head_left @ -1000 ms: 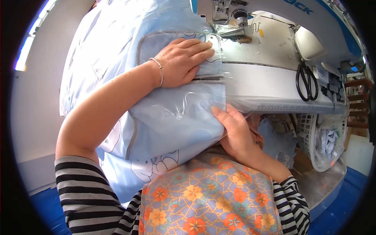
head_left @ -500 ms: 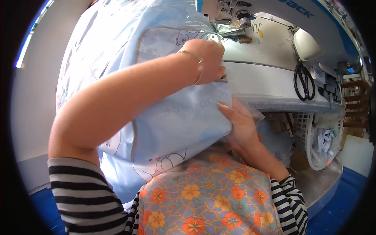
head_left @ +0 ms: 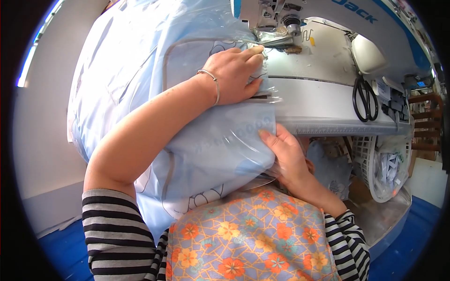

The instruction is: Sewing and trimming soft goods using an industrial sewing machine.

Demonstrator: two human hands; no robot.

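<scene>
At the far left a big bundle of pale blue fabric, wrapped partly in clear plastic film, hangs off the table edge and fills the view. The left hand lies flat on top of it, fingers together and stretched toward the presser foot of the white sewing machine, fingertips pressing the fabric edge just beside the needle area; a thin bracelet sits at the wrist. A second ago this hand lay flat farther back on the bundle, and half a second ago the forearm had risen across it; now the hand is settled forward at the foot, so the edge looks, in my judgement, brought into place for stitching. Below the table lip, the right hand cups the lower fold of the bundle from underneath, fingers spread against the plastic, much where it was before, holding the weight up. Farther right, black scissors lie on the white machine table, and a white mesh basket of scraps hangs beneath it.
</scene>
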